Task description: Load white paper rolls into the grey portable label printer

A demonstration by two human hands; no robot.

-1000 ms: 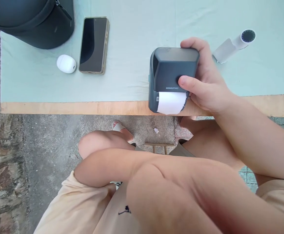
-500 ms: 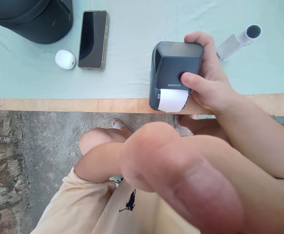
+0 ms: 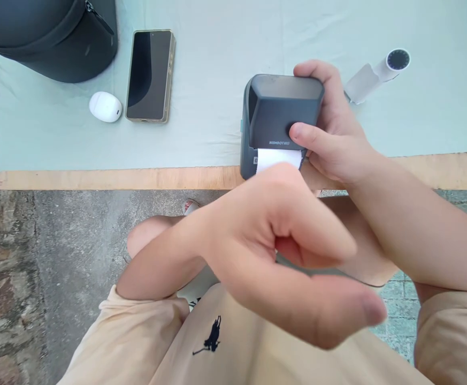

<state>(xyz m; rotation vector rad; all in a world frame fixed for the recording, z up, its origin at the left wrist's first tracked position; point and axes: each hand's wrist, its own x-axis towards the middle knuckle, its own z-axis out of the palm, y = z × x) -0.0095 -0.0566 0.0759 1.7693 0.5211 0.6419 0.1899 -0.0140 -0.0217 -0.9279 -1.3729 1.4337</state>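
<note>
A pale green cloth covered the tabletop (image 3: pixel 217 80), wooden edge toward me. My right hand (image 3: pixel 333 141) was clamped on the grey label printer (image 3: pixel 279 115) at that edge, white paper (image 3: pixel 277 159) already showing at its slot, not torn off. My left hand (image 3: pixel 281 256) hovered at six o'clock, fingers loosely curled, empty. A phone (image 3: pixel 148 75) lay at ten o'clock
</note>
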